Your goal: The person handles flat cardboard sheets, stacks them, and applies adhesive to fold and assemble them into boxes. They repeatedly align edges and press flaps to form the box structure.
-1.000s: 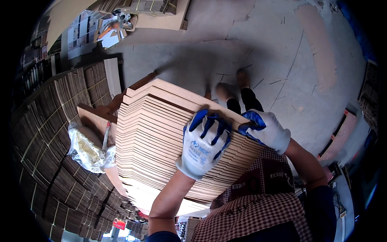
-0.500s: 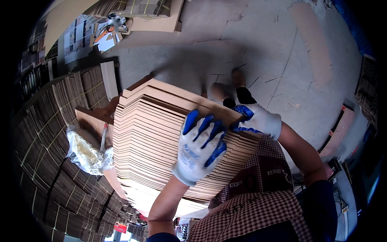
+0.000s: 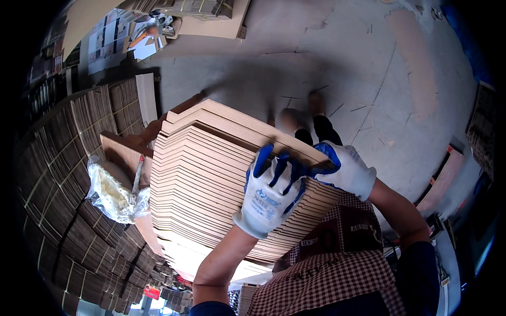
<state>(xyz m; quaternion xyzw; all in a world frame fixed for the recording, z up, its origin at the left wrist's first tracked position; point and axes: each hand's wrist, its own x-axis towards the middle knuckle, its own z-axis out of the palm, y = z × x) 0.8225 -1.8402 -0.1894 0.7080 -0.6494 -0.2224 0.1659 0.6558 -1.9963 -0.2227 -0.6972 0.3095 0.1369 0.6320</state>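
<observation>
A fanned stack of brown cardboard sheets (image 3: 203,174) lies before me, its edges stepped like a staircase. My left hand (image 3: 271,192), in a white glove with blue-coated fingers, rests palm down on these edges. Its fingers are slightly bent and apart, with the tips by the gap under the upper sheets; the thumb is mostly hidden. At the right corner, my right hand (image 3: 345,168), gloved alike, is closed on the upper cardboard sheets (image 3: 247,126). How many sheets it grips, I cannot tell.
Left of the stack, a clear plastic bag with pale contents (image 3: 112,192) sits by a wooden board (image 3: 124,145), a brush-like tool (image 3: 138,176) across it. Tied cardboard bundles (image 3: 63,158) line the left side. Beyond the stack is grey concrete floor (image 3: 232,79).
My left hand has slid right along the stack, closer to my right hand, and its thumb has gone largely out of sight. My right hand stays at the corner. The view has shifted slightly.
</observation>
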